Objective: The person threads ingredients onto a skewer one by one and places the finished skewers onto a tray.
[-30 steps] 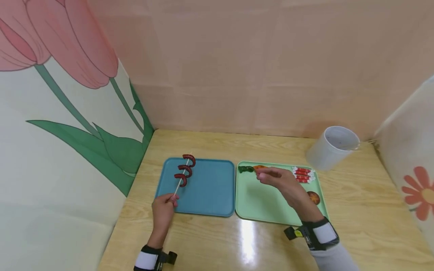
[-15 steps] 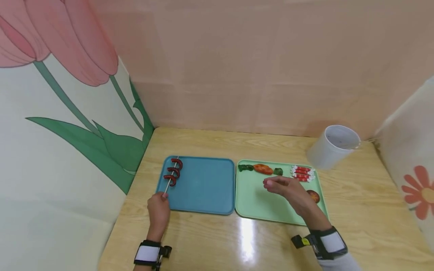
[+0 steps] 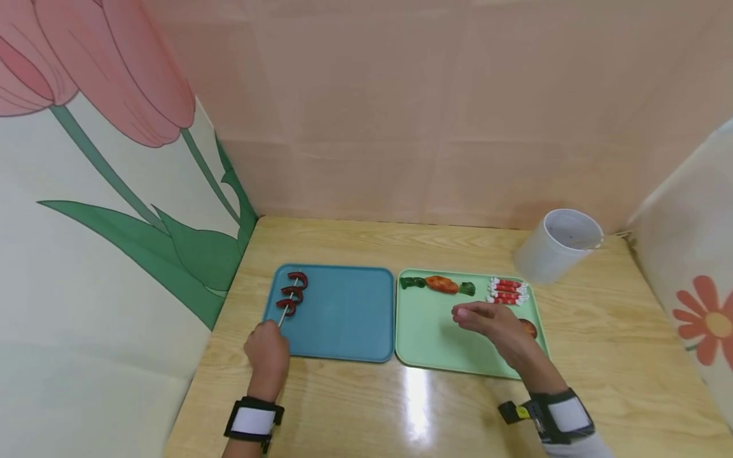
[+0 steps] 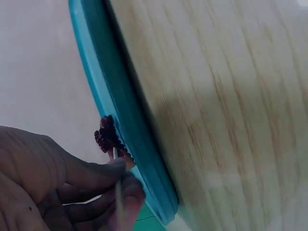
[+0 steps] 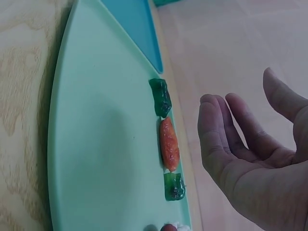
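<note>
We see the skewer (image 3: 288, 301) lying on the blue tray (image 3: 343, 318) near its left edge, long axis running from our left hand (image 3: 267, 353) up and away. That hand pinches its near end. Our right hand (image 3: 487, 320) hovers relaxed, fingers loosely spread, over the green tray (image 3: 435, 337).

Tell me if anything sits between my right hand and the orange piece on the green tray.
Nothing visible does. The right hand hovers open over the green tray, and the orange piece lies uncovered at the far rim between two green pieces.
</note>
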Available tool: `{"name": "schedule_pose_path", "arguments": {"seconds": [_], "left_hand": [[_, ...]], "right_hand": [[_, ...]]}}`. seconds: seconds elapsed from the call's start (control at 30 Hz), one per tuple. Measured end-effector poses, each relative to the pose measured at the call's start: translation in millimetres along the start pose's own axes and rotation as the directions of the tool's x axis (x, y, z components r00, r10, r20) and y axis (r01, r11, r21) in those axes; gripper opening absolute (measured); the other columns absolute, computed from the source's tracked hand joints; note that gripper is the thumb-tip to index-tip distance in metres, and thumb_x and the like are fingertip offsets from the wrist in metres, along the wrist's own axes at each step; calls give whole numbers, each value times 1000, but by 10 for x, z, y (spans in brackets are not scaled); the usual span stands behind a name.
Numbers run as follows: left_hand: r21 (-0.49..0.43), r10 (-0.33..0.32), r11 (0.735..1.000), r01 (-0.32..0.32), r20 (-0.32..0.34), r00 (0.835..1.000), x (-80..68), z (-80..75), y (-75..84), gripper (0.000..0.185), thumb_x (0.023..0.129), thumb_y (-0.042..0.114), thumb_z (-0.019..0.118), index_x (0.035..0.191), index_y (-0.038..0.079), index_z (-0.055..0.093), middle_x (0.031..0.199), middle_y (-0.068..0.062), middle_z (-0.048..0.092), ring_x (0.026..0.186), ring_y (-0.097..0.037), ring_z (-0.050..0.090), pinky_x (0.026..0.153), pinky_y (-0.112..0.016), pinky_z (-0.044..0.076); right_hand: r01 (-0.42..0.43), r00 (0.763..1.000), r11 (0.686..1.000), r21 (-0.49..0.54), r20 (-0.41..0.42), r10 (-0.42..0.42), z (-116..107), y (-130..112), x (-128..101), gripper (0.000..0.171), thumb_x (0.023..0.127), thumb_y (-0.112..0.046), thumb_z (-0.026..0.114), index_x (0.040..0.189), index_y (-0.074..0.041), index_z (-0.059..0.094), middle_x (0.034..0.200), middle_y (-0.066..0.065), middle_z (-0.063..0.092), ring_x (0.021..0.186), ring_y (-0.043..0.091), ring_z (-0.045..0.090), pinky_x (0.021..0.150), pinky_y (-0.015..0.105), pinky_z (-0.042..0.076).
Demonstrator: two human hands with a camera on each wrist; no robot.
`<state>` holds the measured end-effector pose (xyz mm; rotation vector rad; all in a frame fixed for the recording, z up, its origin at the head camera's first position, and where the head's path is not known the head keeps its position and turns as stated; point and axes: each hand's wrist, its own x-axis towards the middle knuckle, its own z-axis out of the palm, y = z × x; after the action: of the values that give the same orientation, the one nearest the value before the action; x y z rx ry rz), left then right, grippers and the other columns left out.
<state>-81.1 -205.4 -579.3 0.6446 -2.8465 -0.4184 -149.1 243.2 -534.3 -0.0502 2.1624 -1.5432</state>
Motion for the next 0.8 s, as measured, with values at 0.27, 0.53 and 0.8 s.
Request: {"name": "schedule_pose_path", "arguments": {"seconds": [0.27,0.53,0.8], "left_hand": [[47,19,999,-23,81,996,62,52,42,16,87,-5,61,71,-5,66,72,-25,67,67,-42,68,54,-52,54],[28,13,1000,-14,44,999,-9,16,-23,18,90,4,69,79,-10,70,75,-25,66,69,-43,68,56,-54,56],[-72,82,994,-87,-76,994,-69,-78,21,29,91,17,76,81,-10,68,73,-25,63,67,-46,65,57,-58,55]], "right_hand": [[-48,994,995,-86,-103,39,-30,11,-41,57,97,-46,68,139,-7,63,132,10,70,116,17,67,107,49,46],[172,591,985,-14,-799,-114,-522,-116,18,36,93,-29,77,120,-8,66,99,-10,65,86,0,61,75,11,48],[125,196,980,-152,-965,-175,-1314,-236,31,41,92,-27,76,129,-13,63,113,-17,53,96,-5,49,89,17,44]]}}
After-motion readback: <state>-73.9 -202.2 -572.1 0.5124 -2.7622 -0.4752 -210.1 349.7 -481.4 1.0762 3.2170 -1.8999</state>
